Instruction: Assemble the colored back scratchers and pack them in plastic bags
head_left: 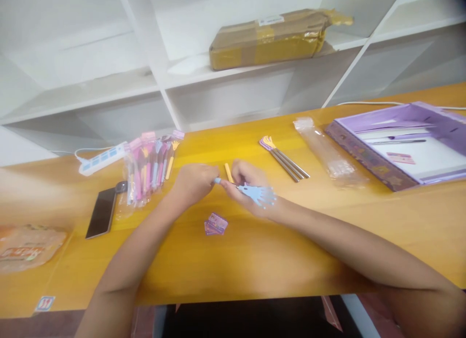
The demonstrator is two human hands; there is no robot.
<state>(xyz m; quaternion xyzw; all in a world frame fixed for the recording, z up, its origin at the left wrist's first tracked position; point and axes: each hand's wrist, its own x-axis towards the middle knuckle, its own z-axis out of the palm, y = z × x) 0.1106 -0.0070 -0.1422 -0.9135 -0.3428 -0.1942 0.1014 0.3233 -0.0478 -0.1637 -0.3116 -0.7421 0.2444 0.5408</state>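
Note:
A light-blue back scratcher (257, 193) with a hand-shaped head is held over the table between both my hands. My left hand (198, 183) is closed round its blue handle end. Closer to the head, my right hand (244, 183) pinches the thin shaft, and the blue fingers point right over my wrist. Just beyond my hands a yellow handle piece (228, 172) shows, partly hidden by my right hand. In front of them on the wood lie small purple-pink cards (216, 224). To the right rest several metal rods with yellow and purple hand-shaped heads (284, 158).
Bagged colourful back scratchers (145, 168) lie left, near a power strip (104, 158) and a phone (102, 212). Clear plastic sleeves (325, 149) and a purple box (378, 156) are at right. A taped parcel (269, 40) sits on the white shelf (189, 78) behind.

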